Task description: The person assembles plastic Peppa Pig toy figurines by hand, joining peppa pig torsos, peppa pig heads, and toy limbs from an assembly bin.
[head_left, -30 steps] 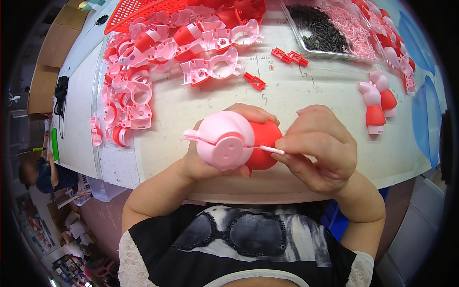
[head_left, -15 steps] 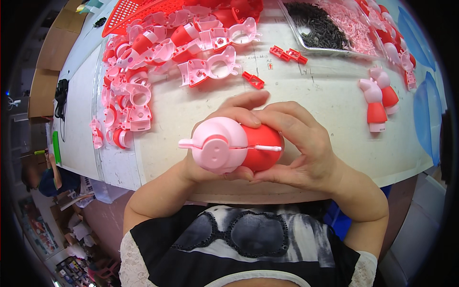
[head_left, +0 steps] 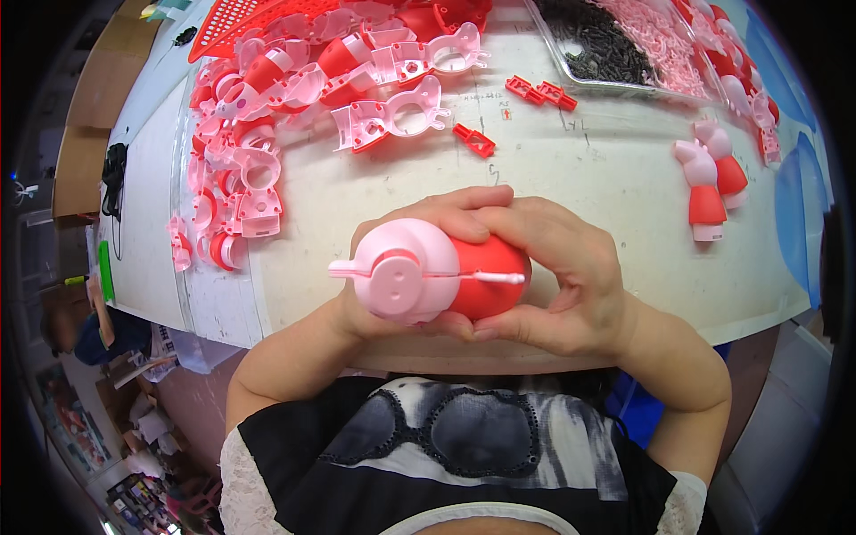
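Note:
Between both hands I hold a pink and red plastic pig figure (head_left: 406, 281) above the near part of the table, its head toward my left. A seam runs along its side, with a thin pink arm lying over the red body. My left hand (head_left: 437, 214) wraps the head end, its palm mostly hidden behind the figure. My right hand (head_left: 566, 267) grips the red body, thumb below and fingers above. The fingers of both hands meet near the figure's middle.
Pink and red half shells (head_left: 259, 165) are heaped at the left and back. Small red plastic parts (head_left: 474, 140) lie beyond my hands. A clear tray (head_left: 615, 85) holds black and pink pieces. Two pig figures (head_left: 704, 192) lie at the right, near blue plastic sheeting (head_left: 798, 214).
My hands keep their hold on the pig figure, which has turned or shifted only slightly. The table and its parts appear slightly shifted in the picture.

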`<state>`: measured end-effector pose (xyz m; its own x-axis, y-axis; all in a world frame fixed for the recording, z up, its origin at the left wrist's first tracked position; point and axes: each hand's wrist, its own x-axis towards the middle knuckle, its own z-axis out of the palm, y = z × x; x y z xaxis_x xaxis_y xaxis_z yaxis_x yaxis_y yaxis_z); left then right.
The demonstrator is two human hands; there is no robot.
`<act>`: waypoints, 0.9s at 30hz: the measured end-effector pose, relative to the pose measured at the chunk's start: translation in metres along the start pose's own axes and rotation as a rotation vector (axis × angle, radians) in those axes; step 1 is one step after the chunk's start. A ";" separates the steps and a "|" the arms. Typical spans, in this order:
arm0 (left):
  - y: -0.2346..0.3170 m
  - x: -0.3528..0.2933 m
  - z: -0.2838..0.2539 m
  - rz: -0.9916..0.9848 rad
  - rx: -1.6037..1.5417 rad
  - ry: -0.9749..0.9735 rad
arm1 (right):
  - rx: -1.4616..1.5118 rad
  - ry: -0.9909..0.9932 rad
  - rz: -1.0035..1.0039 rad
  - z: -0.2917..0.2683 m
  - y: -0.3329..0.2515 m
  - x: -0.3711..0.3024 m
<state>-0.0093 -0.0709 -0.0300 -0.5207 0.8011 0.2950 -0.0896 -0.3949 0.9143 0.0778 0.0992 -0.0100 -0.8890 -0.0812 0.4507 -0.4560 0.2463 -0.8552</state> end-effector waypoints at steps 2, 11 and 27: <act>0.002 -0.001 0.001 0.008 0.019 -0.005 | 0.000 -0.002 0.001 0.000 -0.002 -0.001; 0.001 0.004 0.000 0.088 0.067 0.078 | -0.064 0.065 -0.049 0.002 -0.001 0.007; -0.001 -0.002 -0.002 -0.018 0.113 0.086 | -0.152 0.144 -0.171 -0.011 -0.001 0.001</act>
<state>-0.0096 -0.0730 -0.0319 -0.5908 0.7646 0.2577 -0.0063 -0.3237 0.9461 0.0773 0.1099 -0.0057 -0.7794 0.0017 0.6265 -0.5781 0.3837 -0.7202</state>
